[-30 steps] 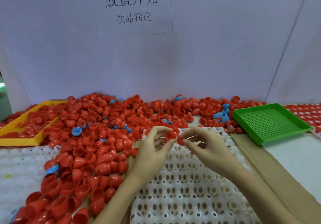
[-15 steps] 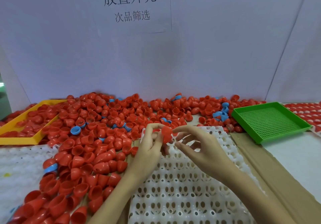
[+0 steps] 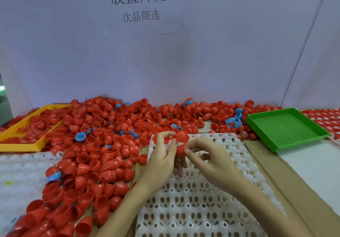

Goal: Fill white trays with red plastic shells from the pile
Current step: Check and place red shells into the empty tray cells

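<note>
White board walls w/ a paper sign (image 3: 139, 5) box in the back of the surface; a pile of red shells (image 3: 95, 145) spreads along the back edge and down the left side, w/ a few blue shells (image 3: 80, 137) mixed in. Probably dumped there so both hands can reach w/o stretching.

White tray (image 3: 211, 209) sits front-centre, right in front of the person, its pockets nearly all empty as far as I can see; a few shells seem to sit in the far-left corner pockets, partly hidden by the hands. So task looks barely begun on this tray.

Left hand (image 3: 161, 163) is over the tray's far-left corner, grip curled, thumb and fingers round red shells at that corner – how many, can't tell. Right hand (image 3: 209, 159) is just beside it, fingertips pinching a red shell (image 3: 181, 150) between the two hands. Held low and close to the pockets, likely to turn it the right way up before seating it.

Yellow tray (image 3: 27, 145) at the left edge holds more red shells; green mesh tray (image 3: 287, 128) at the right edge holds nothing visible – maybe for rejects, a guess. Another white tray (image 3: 22, 168) lies front-left, partly under the pile. Cardboard (image 3: 272, 174) lies under the centre tray's right side.
</note>
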The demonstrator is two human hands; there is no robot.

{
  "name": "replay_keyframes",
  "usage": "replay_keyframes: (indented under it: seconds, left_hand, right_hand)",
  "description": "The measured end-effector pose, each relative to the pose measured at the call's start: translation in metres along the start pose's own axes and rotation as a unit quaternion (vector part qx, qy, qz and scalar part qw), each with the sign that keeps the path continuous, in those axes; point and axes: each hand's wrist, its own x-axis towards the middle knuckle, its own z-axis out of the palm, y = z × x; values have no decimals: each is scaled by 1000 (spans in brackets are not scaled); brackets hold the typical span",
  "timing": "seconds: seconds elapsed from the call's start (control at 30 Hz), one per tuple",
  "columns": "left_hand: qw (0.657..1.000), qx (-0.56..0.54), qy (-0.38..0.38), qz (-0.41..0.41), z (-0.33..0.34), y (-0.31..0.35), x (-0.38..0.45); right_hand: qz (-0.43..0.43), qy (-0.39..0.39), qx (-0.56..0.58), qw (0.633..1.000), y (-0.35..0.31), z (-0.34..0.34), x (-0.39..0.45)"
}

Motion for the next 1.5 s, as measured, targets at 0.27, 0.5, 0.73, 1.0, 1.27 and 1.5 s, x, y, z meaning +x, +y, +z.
replay_keyframes:
  seconds: [0.27, 0.5, 0.73, 1.0, 1.27, 1.5]
  left_hand:
    - [977, 178, 99, 69, 2, -10, 2]
    - [906, 417, -13, 64, 9, -23, -2]
    - [898, 435, -18, 60, 7, -22, -3]
    - [892, 446, -20, 63, 8, -21, -3]
    - [893, 443, -6, 80, 9, -26, -3]
    - [896, 436, -7, 90, 8, -26, -3]
  right_hand:
    - [45, 43, 42, 997, 8, -11, 9]
    - [94, 47, -23, 994, 12, -32, 19]
    - [75, 60, -224, 970, 25, -24, 60]
    - [9, -30, -452, 891, 39, -6, 80]
    - [17, 2, -411, 911, 40, -6, 129]
    - [-51, -113, -524, 843, 68, -17, 179]
